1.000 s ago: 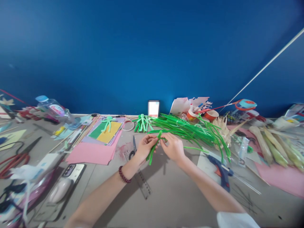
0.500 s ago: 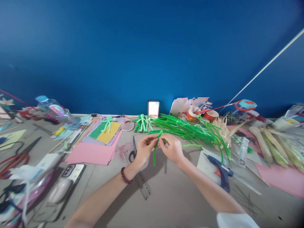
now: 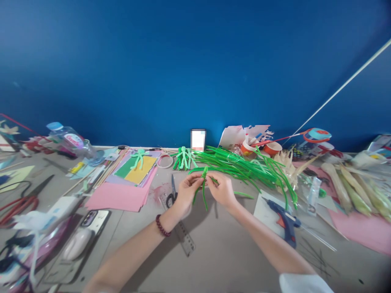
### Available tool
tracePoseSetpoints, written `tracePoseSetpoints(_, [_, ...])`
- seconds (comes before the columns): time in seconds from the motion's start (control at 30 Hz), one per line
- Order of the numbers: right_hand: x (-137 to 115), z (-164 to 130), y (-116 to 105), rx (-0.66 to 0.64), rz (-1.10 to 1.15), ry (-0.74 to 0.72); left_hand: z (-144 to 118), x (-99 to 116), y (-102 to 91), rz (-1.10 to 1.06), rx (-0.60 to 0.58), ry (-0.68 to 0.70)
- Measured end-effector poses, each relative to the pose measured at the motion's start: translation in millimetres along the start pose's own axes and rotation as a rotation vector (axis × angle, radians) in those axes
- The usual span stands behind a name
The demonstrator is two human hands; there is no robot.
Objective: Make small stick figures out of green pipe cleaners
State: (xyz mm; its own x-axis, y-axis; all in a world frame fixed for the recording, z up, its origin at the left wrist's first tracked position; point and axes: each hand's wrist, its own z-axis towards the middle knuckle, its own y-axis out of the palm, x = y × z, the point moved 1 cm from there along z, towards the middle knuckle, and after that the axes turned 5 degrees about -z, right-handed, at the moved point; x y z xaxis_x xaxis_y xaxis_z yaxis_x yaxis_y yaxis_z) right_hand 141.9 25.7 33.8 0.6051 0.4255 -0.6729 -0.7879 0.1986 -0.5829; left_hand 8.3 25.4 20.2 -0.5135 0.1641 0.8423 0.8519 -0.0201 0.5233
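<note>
Between my hands is a green pipe cleaner (image 3: 204, 195), bent and twisted, its upper end poking up above my fingers and two strands hanging below. My left hand (image 3: 187, 191) pinches it from the left, thumb against fingertips. From the right, my right hand (image 3: 222, 189) is closed on it too, with a length running out to the right behind the hand. Behind my hands lies a pile of loose green pipe cleaners (image 3: 241, 165). Little pipe cleaner figures (image 3: 183, 158) stand together at the back, and another figure (image 3: 138, 158) lies on coloured sheets.
Scissors (image 3: 173, 191) and a clear ruler (image 3: 185, 240) lie by my left forearm. A blue glue gun (image 3: 282, 219) rests on the right, near corn husks (image 3: 354, 187). Pink paper (image 3: 119, 195), a phone (image 3: 94, 221) and a water bottle (image 3: 71, 140) are on the left.
The strands below my fingers have swung and spread; two now hang where one showed. The length sticking out to the right has shortened and dropped slightly. Both hands stay at about the same place.
</note>
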Motion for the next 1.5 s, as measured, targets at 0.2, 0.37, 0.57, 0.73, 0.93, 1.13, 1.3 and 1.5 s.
tracePoseSetpoints(0.2, [0.6, -5.1, 5.3, -0.039, -0.143, -0.054, 0.4, -3.4, -2.3, 0.010, 0.038, 0.039])
tracePoseSetpoints(0.37, [-2.8, -8.9, 5.1, -0.020, -0.326, -0.092, 4.4, -3.7, -7.4, 0.222, 0.019, 0.136])
tracePoseSetpoints(0.57, [-6.7, -8.0, 0.7, -0.043, -0.483, -0.127, 10.0, 4.9, -15.0, 0.667, -0.060, 0.483])
tracePoseSetpoints(0.73, [-8.9, -1.5, -6.6, -0.039, -0.264, -0.041, 4.3, 11.9, -9.3, 0.705, -0.048, 0.531])
tracePoseSetpoints(0.93, [-10.7, 1.4, -9.2, -0.056, 0.174, 0.163, 2.7, 11.7, -4.1, 0.310, -0.114, 0.209])
tracePoseSetpoints(1.13, [-10.3, 2.3, -7.9, -0.038, 0.278, 0.252, 1.4, 16.3, -2.2, 0.245, -0.068, 0.145])
tracePoseSetpoints(1.3, [-7.7, 2.7, -6.1, -0.048, 0.293, 0.265, 2.0, 18.6, -3.4, 0.306, -0.022, 0.145])
tracePoseSetpoints(1.5, [-4.1, 1.2, -2.3, -0.053, 0.250, 0.249, 7.1, 13.0, -10.0, 0.327, 0.040, 0.110])
